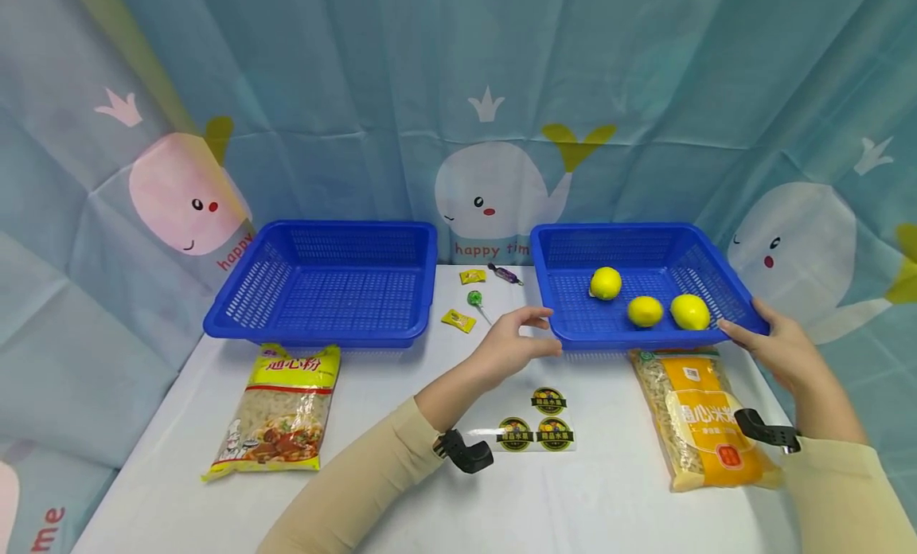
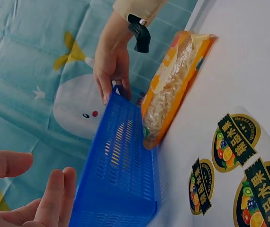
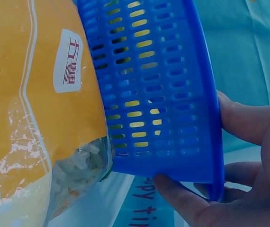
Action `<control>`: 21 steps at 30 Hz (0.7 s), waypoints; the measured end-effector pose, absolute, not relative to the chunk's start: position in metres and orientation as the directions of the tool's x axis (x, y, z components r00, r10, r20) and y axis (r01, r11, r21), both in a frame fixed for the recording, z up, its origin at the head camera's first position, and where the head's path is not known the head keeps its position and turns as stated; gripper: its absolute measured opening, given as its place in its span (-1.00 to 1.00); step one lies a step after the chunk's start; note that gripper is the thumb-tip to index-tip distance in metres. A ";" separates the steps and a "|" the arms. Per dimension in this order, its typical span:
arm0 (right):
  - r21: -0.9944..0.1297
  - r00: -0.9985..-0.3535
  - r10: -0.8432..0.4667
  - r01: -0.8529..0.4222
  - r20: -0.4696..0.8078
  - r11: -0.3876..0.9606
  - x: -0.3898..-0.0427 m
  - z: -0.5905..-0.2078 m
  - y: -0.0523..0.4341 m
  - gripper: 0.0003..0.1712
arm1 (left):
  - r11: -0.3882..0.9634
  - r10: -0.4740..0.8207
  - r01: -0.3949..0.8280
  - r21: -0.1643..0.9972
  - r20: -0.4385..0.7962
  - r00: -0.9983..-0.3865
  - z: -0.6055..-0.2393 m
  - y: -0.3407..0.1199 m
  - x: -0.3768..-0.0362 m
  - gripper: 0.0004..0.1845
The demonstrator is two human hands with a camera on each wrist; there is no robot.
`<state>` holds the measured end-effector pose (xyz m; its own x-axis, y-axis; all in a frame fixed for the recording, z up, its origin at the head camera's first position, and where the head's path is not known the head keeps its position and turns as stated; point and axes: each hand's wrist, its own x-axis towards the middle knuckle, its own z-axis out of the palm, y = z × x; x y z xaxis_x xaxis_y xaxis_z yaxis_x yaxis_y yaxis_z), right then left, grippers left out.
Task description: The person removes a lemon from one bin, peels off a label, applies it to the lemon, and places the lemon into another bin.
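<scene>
Basket (image 1: 666, 255), blue, slotted plastic, sat at the right rear of the white table (image 1: 616, 498), its near edge lying over the top of an orange noodle bag (image 1: 705, 415). Three lemons (image 1: 645, 310) lay loose inside, two near the front wall, one further back.

Right hand (image 1: 777, 349) gripped the basket's near right corner; the right wrist view showed the thumb above the rim and the fingers (image 3: 182, 198) curled under it. Left hand (image 1: 512, 343) was at the near left corner, fingers relaxed and only part curled. From the left wrist view a gap showed between those fingers and the basket wall, so I judged that hand not yet gripping.

To do this step well, in my judgement:
- seat the left hand under the rim to match the right before any lift;
- keep the basket level, as the lemons would roll toward a low side;
- raise it clear of the noodle bag rather than dragging, since the bag would likely slide with it.

Second blue basket (image 1: 325, 283) stood empty at the left rear, well apart. Wrapped sweets (image 1: 469, 299) lay between the two baskets, stickers (image 1: 540, 423) near the left forearm, another noodle bag (image 1: 279, 415) front left.
</scene>
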<state>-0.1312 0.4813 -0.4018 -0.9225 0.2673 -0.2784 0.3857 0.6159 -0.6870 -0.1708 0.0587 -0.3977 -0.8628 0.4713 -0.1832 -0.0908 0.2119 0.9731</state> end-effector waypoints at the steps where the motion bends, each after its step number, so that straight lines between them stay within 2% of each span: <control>1: -0.685 -0.921 0.269 0.388 -0.281 0.616 -0.131 -0.402 0.482 0.18 | 0.214 0.476 -0.080 0.974 -0.175 -0.862 -0.396 0.057 -0.169 -0.38; 6: -0.682 -0.919 0.277 0.395 -0.281 0.616 -0.132 -0.402 0.481 0.18 | 0.197 0.502 -0.071 0.978 -0.162 -0.850 -0.394 0.045 -0.162 -0.38; 12: -0.680 -0.918 0.285 0.397 -0.277 0.617 -0.131 -0.403 0.481 0.20 | 0.152 0.498 -0.122 0.981 -0.182 -0.848 -0.405 0.021 -0.158 -0.41; 16: -0.639 -0.917 0.308 0.397 -0.252 0.659 -0.128 -0.399 0.481 0.22 | 0.128 0.487 -0.118 0.985 -0.167 -0.857 -0.409 0.001 -0.159 -0.43; 21: -0.577 -0.939 0.338 0.312 -0.066 0.755 -0.122 -0.396 0.468 0.14 | 0.091 0.468 -0.064 0.994 -0.100 -0.878 -0.407 -0.034 -0.159 -0.46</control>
<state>-0.1221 0.4684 -0.3957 -0.9388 0.3380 -0.0657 0.3121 0.7547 -0.5771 -0.1592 -0.0339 -0.4068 -0.8779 0.4684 -0.0999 -0.0643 0.0914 0.9937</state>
